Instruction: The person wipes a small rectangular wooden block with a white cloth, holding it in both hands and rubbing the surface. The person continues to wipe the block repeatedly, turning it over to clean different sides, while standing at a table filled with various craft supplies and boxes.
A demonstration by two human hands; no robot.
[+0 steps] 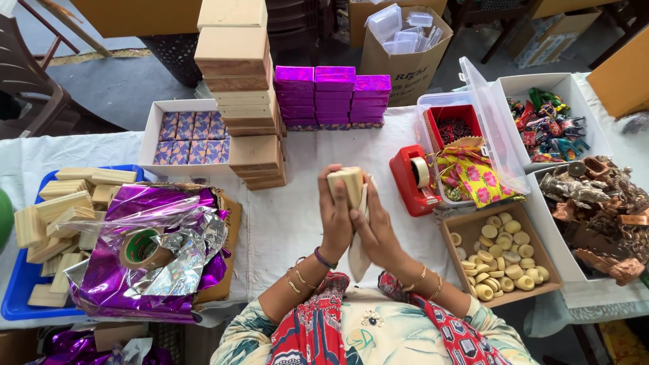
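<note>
Patterned sleeves frame the bottom edge. Above them, both hands meet over the white table (297, 223). Left hand (336, 220) and right hand (374, 226) are closed around a small wooden block (347, 184), held upright between the palms, with a pale sheet (358, 253) hanging below it. This looks like the start of wrapping the block (a judgement); next, the sheet would need folding snugly over its faces and taping.

Left: a blue tray (17, 307) of bare wooden blocks, with crumpled purple foil (155, 243) and a tape roll (140, 248) resting on it. Behind: a white box (154, 122) of patterned packets, a tall block stack (240, 81), and purple wrapped boxes (332, 94). Right: a red tape dispenser (412, 179), a clear tub (487, 122) with floral pouches, a cardboard tray (466, 233) of pale discs, and white boxes of trinkets.
</note>
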